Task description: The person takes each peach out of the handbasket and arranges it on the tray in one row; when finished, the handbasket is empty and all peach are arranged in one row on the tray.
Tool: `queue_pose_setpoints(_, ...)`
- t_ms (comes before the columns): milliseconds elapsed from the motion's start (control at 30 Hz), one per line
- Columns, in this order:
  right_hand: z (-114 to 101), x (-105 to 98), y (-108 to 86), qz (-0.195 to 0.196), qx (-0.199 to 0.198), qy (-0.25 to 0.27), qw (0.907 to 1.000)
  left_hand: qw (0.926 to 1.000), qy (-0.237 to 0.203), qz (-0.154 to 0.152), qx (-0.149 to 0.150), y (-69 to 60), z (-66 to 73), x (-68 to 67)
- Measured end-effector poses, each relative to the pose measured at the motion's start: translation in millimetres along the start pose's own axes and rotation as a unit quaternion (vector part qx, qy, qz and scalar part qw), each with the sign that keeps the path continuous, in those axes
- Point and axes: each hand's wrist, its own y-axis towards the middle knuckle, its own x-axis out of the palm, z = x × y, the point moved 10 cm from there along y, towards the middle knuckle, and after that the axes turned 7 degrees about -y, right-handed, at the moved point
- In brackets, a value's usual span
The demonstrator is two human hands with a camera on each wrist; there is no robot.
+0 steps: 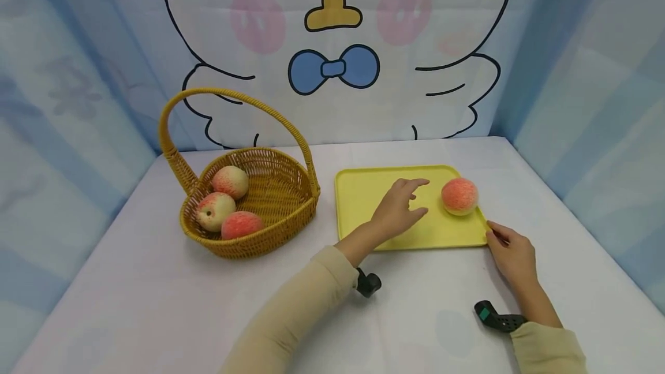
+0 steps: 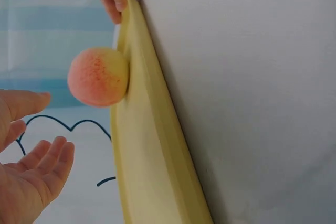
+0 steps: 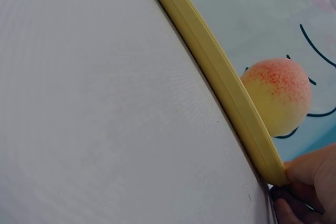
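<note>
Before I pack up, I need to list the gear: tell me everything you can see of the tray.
The tray is yellow, rectangular and shallow, with rounded corners and a low raised rim; it looks like plastic. It lies on the white table, to the right of the basket and apart from it. A peach sits on it near its right end. The right hand grips its near right corner, while the left hand hangs over it, hiding part of its surface.

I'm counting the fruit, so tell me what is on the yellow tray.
One peach sits at the right of the yellow tray. In the head view, the left hand hides a patch of its middle; the surface under the peach is covered too.
</note>
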Motion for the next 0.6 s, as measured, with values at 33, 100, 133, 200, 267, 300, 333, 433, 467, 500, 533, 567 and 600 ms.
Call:
queue_pose_setpoints(33,0.0,0.0,0.1,0.002,-0.001,-0.002,1.0000,1.0000,-0.007,0.000,0.007,-3.2,0.8,-4.5)
queue_pose_setpoints(100,-0.1,0.1,0.5,0.004,-0.005,-0.004,1.0000,0.9996,-0.021,0.000,0.021,-9.9,3.1,-13.8)
queue_pose_setpoints(133,0.1,-0.4,0.7,0.006,-0.007,-0.004,1.0000,0.9993,-0.027,-0.002,0.027,-13.3,4.7,-17.8)
queue_pose_setpoints(200,0.6,-0.6,1.1,0.006,-0.010,-0.003,0.9999,0.9985,-0.039,-0.006,0.037,-20.7,6.8,-25.3)
queue_pose_setpoints(267,1.4,-1.0,1.2,0.006,-0.012,-0.002,0.9999,0.9972,-0.063,-0.013,0.038,-28.7,7.5,-32.2)
queue_pose_setpoints(300,1.7,-1.2,1.2,0.006,-0.013,-0.001,0.9999,0.9963,-0.076,-0.017,0.035,-32.7,7.5,-35.8)
queue_pose_setpoints(333,2.4,-1.1,1.4,0.006,-0.013,-0.001,0.9999,0.9953,-0.089,-0.021,0.032,-36.7,7.2,-39.3)
queue_pose_setpoints(433,4.4,-1.1,2.1,0.006,-0.011,0.001,0.9999,0.9915,-0.125,-0.025,0.025,-47.5,7.1,-51.2)
queue_pose_setpoints(467,5.0,-0.4,2.4,0.005,-0.009,0.002,0.9999,0.9904,-0.134,-0.027,0.024,-51.1,7.3,-55.4)
queue_pose_setpoints(500,5.3,0.1,2.7,0.004,-0.008,0.002,1.0000,0.9896,-0.139,-0.027,0.024,-54.7,7.5,-59.6)
queue_pose_setpoints(533,5.6,0.8,3.0,0.003,-0.007,0.002,1.0000,0.9888,-0.144,-0.029,0.024,-58.5,7.8,-64.0)
queue_pose_setpoints(567,5.6,1.5,3.2,0.002,-0.005,0.003,1.0000,0.9882,-0.148,-0.030,0.024,-62.4,7.8,-68.3)
queue_pose_setpoints(600,5.7,2.4,3.3,0.001,-0.004,0.003,1.0000,0.9877,-0.151,-0.034,0.024,-66.8,7.5,-72.3)
